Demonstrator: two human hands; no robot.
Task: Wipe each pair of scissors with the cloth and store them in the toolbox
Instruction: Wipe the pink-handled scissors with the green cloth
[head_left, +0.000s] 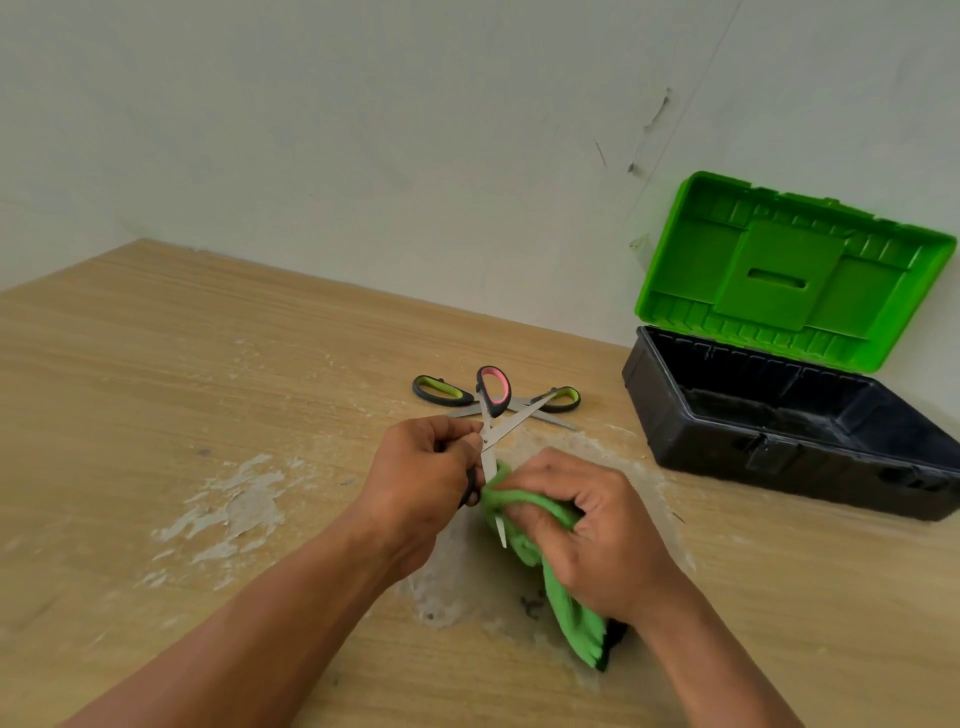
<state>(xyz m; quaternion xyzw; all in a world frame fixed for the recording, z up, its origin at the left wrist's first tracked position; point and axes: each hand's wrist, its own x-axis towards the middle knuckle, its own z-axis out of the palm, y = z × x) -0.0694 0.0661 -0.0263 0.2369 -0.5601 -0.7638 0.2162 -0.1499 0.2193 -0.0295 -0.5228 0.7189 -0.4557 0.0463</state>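
Note:
My left hand (426, 467) grips a pair of pink-and-black-handled scissors (493, 389) near the pivot, with the blades spread open. One blade points down into a green cloth (566, 613). My right hand (587, 525) holds that cloth bunched around the blade, and the blade tip pokes out of it. A second pair, the green-handled scissors (441, 393), lies open on the table just behind my hands. The toolbox (727, 447) stands at the right with a black base and a raised green lid (779, 270). Its inside looks empty as far as I can see.
The wooden table (182, 338) has worn, whitish scraped patches left of and under my hands. A pale wall rises right behind the table and the toolbox lid rests near it.

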